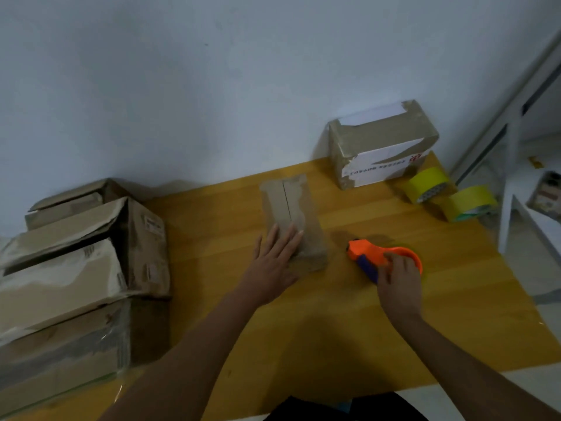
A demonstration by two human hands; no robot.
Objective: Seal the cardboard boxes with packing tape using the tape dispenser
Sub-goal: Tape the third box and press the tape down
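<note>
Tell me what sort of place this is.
Probably a home or small-office packing spot. A wooden table against a plain wall holds worn cardboard boxes, spare yellow tape rolls, and an orange tape dispenser under the right hand.

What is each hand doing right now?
Left hand: open, flat on the small cardboard box.
Right hand: gripping the orange tape dispenser.

The worktop (349, 323) is smooth yellow wood with a soft sheen. The small cardboard box (293, 220) looks matt and scuffed (its paper skin torn in patches). The tape dispenser (373, 253) is glossy orange plastic, and the tape rolls (428, 183) are shiny yellow.
</note>
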